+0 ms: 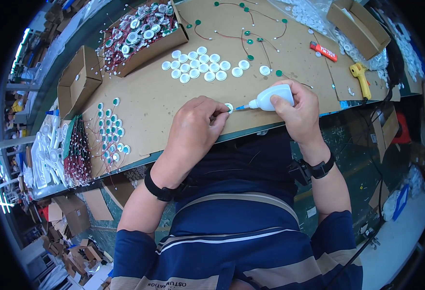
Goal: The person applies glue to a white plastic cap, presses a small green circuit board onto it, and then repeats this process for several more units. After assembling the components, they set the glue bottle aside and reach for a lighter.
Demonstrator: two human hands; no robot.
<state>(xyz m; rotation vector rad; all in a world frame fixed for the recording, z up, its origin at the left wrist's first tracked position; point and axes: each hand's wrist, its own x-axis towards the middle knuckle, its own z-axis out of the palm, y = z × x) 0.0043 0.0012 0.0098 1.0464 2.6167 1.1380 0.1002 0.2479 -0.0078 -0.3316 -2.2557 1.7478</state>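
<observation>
The right hand [299,108] gripped a squeeze bottle [273,96] of translucent white plastic, rounded in body, with the thumb on the near side and the fingers wrapped around the far side. The bottle lay tilted almost to horizontal, its slender blue nozzle [242,107] directed toward the left hand. The left hand [193,123] held a small white disc [229,107] in a narrow pinch between thumb and fingertips, near the front edge of the worktop [144,104]. The nozzle tip was located at the disc's rim; whether the two were in contact could not be determined.

The worktop surface was flat brown cardboard, matt and marked with dark specks. Beyond the hands, loose white discs [214,58], round and smooth with raised rims, were laid flat in staggered rows. Farther back, small green discs [250,57] with thin, curling red leads were scattered singly. On the left, green-centred white discs [109,123] formed a second array, beside a dense bundle of dark red wires [77,157] with pale ends.

A corrugated carton [158,51] contained a tangled heap of wired discs [133,36]; a shallow open box [84,92] stood near it. At the right were a red lighter [323,51], cylindrical and glossy, and a yellow glue gun [361,79] of moulded plastic.
</observation>
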